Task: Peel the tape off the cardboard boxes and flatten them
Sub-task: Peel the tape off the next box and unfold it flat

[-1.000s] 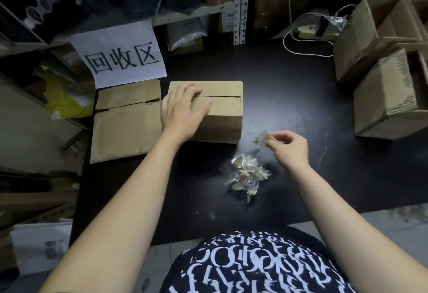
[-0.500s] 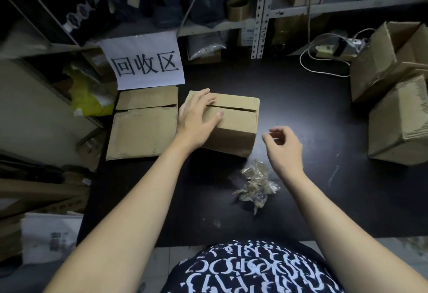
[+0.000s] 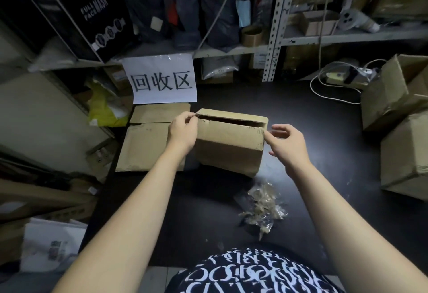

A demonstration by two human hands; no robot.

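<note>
Evidently past the top seam on the cardboard box (image 3: 229, 147); stands upright in the middle of the black table (image 3: 324, 153), just right of a flattened cardboard sheet (image 3: 148, 147), top flaps slightly parted with a dark gap between them. Pinched at its upper left corner by the left hand (image 3: 183, 130), thumb and fingertips closed on the flap edge; met at its upper right corner by the right hand (image 3: 286, 141), fingers loosely bent, index tip against the edge; cannot tell whether gripping a tape end there or merely touching. Judged to be the step of clearing the last tape from the ends or spreading the flaps, ahead of flattening; no tape plainly visible along the top. Next calls for lifting both flaps wide, checking the underside seam for tape, then pressing opposite corners to collapse the walls. Worth steering clear of the crumpled tape wad (image 3: 261, 207) lying near the front of the box; well off to the right, more unflattened boxes (image 3: 407, 153) to do.
</note>
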